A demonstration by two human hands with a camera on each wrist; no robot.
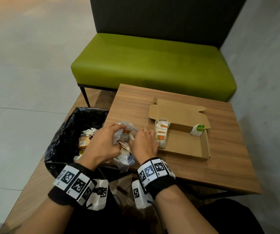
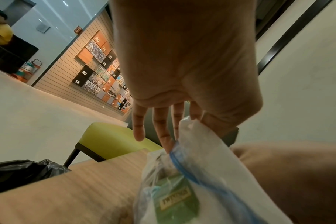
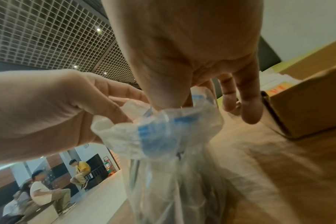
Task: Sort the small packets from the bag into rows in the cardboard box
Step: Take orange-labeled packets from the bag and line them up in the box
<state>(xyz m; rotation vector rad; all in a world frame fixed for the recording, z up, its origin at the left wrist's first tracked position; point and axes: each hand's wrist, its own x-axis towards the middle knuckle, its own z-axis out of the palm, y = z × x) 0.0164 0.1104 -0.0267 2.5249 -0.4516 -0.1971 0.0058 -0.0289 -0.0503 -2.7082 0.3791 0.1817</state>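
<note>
A clear plastic zip bag with a blue strip lies at the wooden table's front left corner, with several small packets inside. My left hand pinches its rim between thumb and forefinger, the other fingers straight. My right hand pinches the opposite side of the rim. Through the plastic a green packet shows. Just right of my hands sits the open cardboard box. A row of white and orange packets lines its left side. A green-tagged packet leans at its far right.
A bin with a black liner holding rubbish stands against the table's left side. A green bench is behind the table. People sit far off across the floor.
</note>
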